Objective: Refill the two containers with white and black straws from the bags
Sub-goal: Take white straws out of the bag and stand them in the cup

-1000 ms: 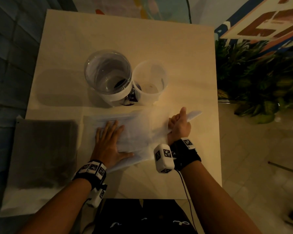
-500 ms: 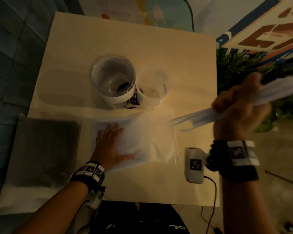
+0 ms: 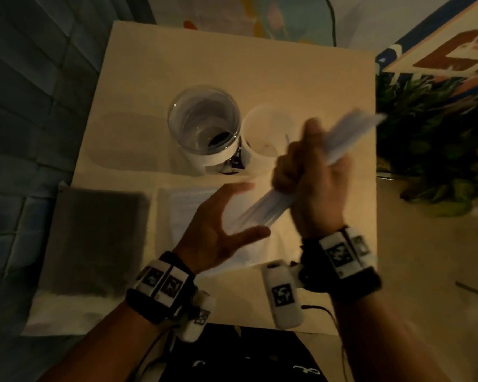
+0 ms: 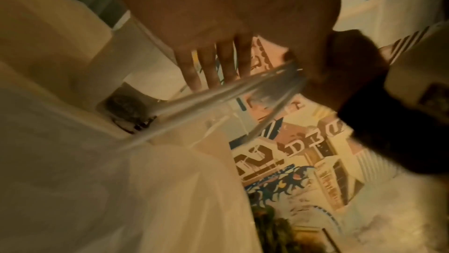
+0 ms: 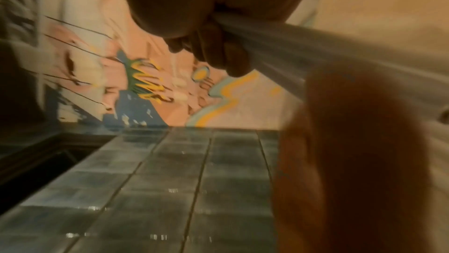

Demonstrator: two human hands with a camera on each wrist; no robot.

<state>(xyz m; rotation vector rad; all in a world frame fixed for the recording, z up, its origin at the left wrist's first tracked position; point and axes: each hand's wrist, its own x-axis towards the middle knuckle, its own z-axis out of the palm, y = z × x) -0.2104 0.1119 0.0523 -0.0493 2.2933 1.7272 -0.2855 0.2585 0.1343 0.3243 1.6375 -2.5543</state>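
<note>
The right hand [image 3: 312,186] has its grip clenched round a bundle of white straws [image 3: 262,208], thin pale tubes held slanting above the bench [image 3: 260,64], their far ends blurred. The left hand [image 3: 218,230] hovers beside the bundle's near end with fingers spread, holding nothing as far as the blur allows. Under it lies the clear bag of white straws [image 3: 182,210]; the dark bag [image 3: 100,238] lies to the left. A clear container [image 3: 204,125] and a white container [image 3: 260,133] stand side by side farther away.
</note>
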